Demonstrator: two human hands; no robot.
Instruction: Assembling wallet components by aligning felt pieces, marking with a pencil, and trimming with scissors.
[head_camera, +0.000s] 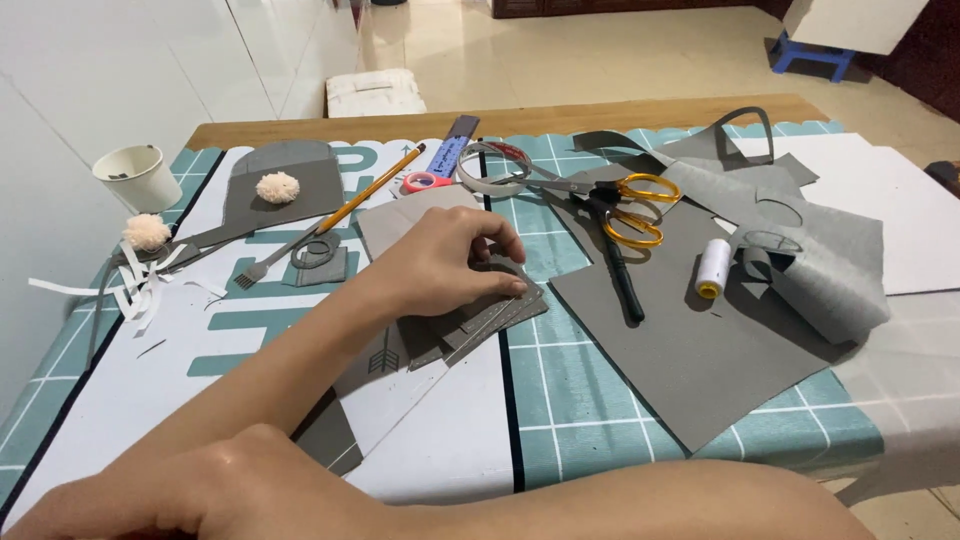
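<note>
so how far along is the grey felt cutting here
Cut grey shapes and a ring piece lie finished on the left, white paper trimmings beside them. In hand: the left hand presses small grey strips; the right hand is out of view. Left: the large grey sheet looks mostly uncut; scissors rest idle.

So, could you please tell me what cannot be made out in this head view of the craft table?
- The other hand: cut off by the bottom edge; only a forearm shows.
- The grey felt pieces under the visible hand: the palm hides how many there are.
- The visible hand's grip: fingers press on the pieces, pinch unclear.
- The paper cup: contents hidden by its rim.
</note>
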